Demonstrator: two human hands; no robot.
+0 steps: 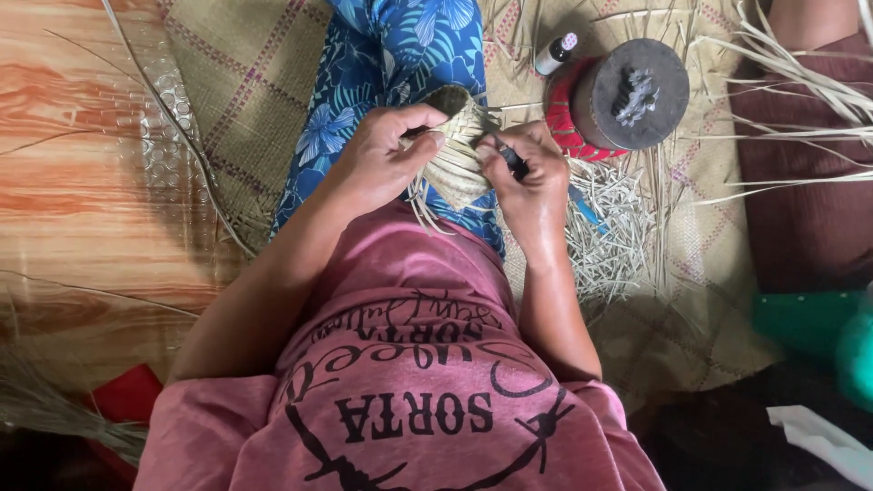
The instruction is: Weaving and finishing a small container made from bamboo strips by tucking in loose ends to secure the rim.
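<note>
My left hand (386,150) grips a small woven straw piece (457,155), pale with a darker top edge, held over my lap in blue floral cloth. Loose straw ends hang from its lower side. My right hand (527,173) is closed around a thin dark tool (511,160) pressed against the right side of the weave. Both hands touch the woven piece. My pink shirt fills the lower middle of the view.
A round red-sided container with a dark lid (618,95) and a small white-capped bottle (556,53) stand on the woven mat (245,91). Cut straw bits (609,227) lie right of my hand. Long straw strips (800,82) reach in at upper right. Wood-pattern floor (64,182) lies left.
</note>
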